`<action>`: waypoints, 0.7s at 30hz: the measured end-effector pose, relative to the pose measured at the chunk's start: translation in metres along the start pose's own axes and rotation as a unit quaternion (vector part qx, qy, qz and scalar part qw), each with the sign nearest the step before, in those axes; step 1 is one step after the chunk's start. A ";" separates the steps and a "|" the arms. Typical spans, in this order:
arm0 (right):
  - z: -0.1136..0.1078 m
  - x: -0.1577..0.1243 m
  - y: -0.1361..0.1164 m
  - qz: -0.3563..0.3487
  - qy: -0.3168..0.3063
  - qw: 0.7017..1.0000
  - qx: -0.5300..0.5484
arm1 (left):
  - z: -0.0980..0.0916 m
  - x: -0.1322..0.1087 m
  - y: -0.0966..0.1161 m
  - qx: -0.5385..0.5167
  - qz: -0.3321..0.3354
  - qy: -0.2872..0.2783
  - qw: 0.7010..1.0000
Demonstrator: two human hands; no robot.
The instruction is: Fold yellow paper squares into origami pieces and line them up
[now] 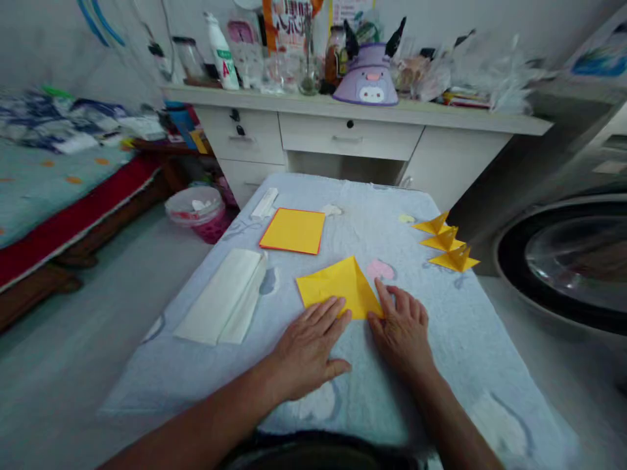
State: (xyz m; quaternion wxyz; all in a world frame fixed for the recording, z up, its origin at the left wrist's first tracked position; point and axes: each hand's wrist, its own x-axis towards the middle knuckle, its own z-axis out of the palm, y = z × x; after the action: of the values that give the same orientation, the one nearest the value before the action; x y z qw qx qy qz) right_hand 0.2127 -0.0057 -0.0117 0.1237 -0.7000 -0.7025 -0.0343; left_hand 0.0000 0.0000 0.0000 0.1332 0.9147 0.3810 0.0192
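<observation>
A yellow paper folded into a triangle [337,284] lies on the light blue cloth-covered table [441,339]. My left hand [308,346] rests flat on the cloth, fingertips pressing the triangle's near edge. My right hand [401,329] lies flat beside it, fingers touching the triangle's right corner. Neither hand grips anything. A flat stack of yellow square paper with an orange edge [294,230] lies further back. Three folded yellow paper shapes [445,243] sit in a row near the table's right edge.
A folded white cloth [225,297] lies at the left of the table, a small white box [265,203] at the back. Behind stands a cluttered white desk [353,124]; a pink bin [196,212] and a bed [59,189] at left, a washing machine door [568,254] at right.
</observation>
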 end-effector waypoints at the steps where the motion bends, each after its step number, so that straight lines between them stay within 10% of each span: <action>1: 0.000 0.000 0.001 0.000 0.000 1.000 -0.001 | -0.001 -0.001 0.000 0.000 -0.010 0.006 1.000; 21: 0.003 0.001 0.005 0.001 0.008 1.000 0.014 | -0.007 -0.042 -0.035 0.035 -0.016 -0.002 0.999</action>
State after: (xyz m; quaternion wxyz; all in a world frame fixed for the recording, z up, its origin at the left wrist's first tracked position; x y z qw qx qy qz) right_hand 0.2174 -0.0036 -0.0154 0.1396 -0.6985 -0.7012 -0.0300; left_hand -0.0552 -0.0043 0.0005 0.1019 0.9128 0.3955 0.0022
